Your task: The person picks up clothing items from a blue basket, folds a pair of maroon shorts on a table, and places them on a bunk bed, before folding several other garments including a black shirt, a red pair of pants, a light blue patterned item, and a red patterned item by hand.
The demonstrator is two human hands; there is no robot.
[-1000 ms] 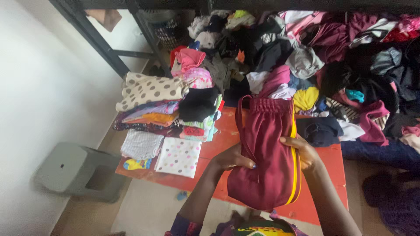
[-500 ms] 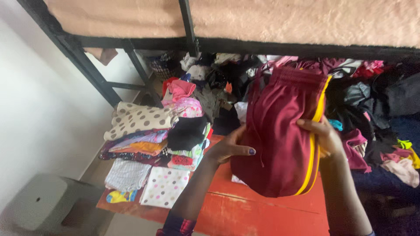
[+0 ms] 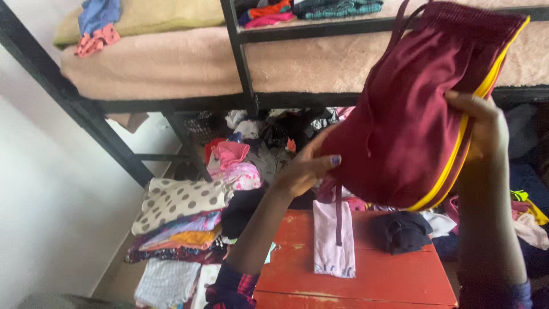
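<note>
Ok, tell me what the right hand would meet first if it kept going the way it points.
The right hand points up and away, so probably the beige bunk mattress or its black frame rail; depth is unclear.

- Between your fingers (image 3: 320, 163): maroon folded cloth shorts with a yellow side stripe (image 3: 412, 126), smooth and matt.
- Below them: red painted wooden table (image 3: 400, 280), scuffed.
- Behind them: black metal bed frame (image 3: 240, 63), fuzzy beige blanket (image 3: 171, 63).
</note>
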